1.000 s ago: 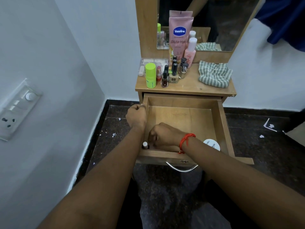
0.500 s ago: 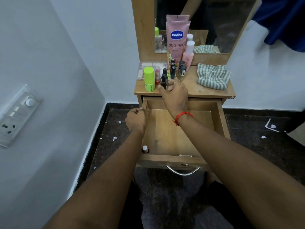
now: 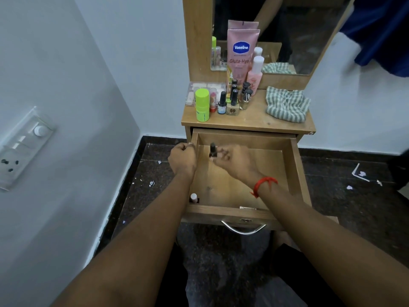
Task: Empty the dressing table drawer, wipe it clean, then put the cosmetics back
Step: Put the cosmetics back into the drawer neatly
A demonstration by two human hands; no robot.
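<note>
Hard to see: the little dark bottle is blurry, so its colour and label cannot be told; the right arm covers the front right part of the drawer; the mirror is cut off at the top
Drawer: pulled out wide, made of light wood, with a shiny curved handle on the front
Inside the drawer: one small bottle with a white cap stands in the front left corner, touching the wall; the rest of the wooden floor that shows is bare
Right hand: over the back of the drawer, pinching the little dark bottle at its base between thumb and fingers; the bottle stands upright in the air, above the drawer floor; a red thread is tied on the wrist
Left hand: curled into a fist, holding the top of the drawer's left wall
Table top: a green tube, a bunch of small nail polish bottles, a tall pink Vaseline tube, a pink bottle and a clear box all stand close together on the left side
Cloth: striped green and white, crumpled up on the right side of the table top, apart from the bottles
</note>
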